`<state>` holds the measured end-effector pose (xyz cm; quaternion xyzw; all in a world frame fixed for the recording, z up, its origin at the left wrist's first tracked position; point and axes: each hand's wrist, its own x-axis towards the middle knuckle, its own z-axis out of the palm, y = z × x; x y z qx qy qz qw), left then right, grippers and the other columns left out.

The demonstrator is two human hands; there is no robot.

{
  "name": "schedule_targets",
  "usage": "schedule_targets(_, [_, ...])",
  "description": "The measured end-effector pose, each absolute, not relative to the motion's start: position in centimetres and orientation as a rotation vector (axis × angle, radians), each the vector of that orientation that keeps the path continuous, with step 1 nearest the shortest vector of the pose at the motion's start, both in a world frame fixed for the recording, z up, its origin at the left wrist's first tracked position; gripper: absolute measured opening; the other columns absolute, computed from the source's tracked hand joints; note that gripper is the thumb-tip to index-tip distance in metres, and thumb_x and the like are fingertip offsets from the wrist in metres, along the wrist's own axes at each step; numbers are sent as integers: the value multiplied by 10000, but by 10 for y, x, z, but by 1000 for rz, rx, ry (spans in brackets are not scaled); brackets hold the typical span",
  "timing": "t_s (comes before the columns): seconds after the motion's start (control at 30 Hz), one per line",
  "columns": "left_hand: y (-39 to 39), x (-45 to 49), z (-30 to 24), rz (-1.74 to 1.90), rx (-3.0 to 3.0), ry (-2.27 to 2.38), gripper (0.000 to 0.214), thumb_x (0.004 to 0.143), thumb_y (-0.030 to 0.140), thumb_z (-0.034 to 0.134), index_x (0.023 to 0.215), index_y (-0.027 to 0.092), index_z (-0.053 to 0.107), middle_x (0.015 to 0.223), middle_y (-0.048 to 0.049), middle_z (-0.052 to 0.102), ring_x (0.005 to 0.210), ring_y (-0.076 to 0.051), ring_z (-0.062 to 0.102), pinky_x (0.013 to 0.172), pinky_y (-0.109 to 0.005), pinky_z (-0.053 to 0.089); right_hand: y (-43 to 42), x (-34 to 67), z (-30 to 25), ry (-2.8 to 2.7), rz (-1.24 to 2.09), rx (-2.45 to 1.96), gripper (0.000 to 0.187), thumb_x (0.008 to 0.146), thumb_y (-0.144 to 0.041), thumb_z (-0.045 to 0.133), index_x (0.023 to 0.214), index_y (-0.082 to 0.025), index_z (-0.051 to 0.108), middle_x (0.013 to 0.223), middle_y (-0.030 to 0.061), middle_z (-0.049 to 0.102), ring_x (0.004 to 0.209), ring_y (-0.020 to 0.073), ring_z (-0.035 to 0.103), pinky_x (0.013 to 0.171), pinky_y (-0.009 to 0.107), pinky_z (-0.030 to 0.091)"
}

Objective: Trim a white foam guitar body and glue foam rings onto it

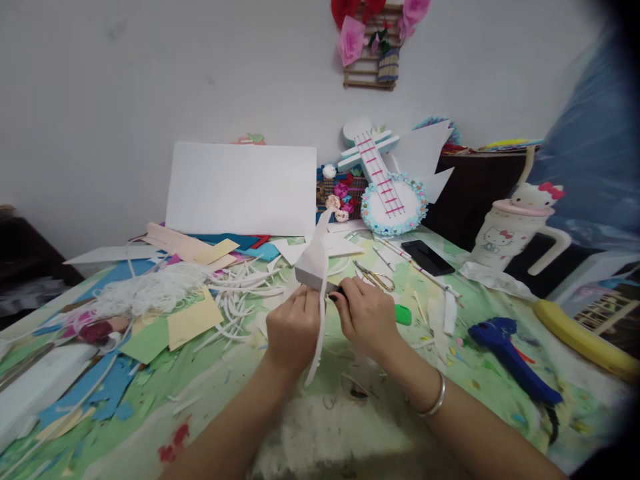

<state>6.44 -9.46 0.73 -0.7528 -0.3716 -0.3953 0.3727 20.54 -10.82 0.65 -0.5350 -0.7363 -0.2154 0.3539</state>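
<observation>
In front of me, my left hand [295, 327] is closed on a thin white piece of foam board [316, 250], which stands on edge with a curved strip hanging below my fingers. My right hand [367, 313] is closed around the dark handle of what looks like a knife [332, 287]. Its flat grey blade crosses the foam board close to my left knuckles. How deep the blade sits in the board I cannot tell. Just beyond my right hand lie gold-handled scissors [375, 275], and a small green object [403, 315] rests beside it.
White strips [235, 300], tangled string [150, 290] and coloured paper [195, 319] cover the left side. At right are a phone [427, 257], a blue glue gun [515, 360], a banana [585, 340] and a cup [510, 233]. Behind stand a white board [240, 190] and a banjo-shaped craft [393, 203].
</observation>
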Motion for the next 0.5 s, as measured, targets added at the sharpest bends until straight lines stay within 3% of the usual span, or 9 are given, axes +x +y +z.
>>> schedule_targets(0.33, [-100, 65, 4, -1056, -1955, -875, 148, 818, 149, 538, 673, 150, 566, 643, -63, 669, 652, -174, 663, 537, -244, 423, -112, 208, 10, -1930, -542, -1391, 366, 937, -369, 267, 786, -170, 534, 703, 46, 543, 611, 150, 455, 550, 279, 228])
schedule_targets(0.5, [-99, 61, 5, -1097, -1982, -834, 98, 799, 127, 565, 877, 92, 612, 848, -128, 714, 792, -207, 685, 626, -246, 486, -108, 214, 11, -1911, -463, -1496, 355, 941, -364, 257, 814, -177, 532, 719, 40, 556, 631, 150, 475, 532, 278, 198])
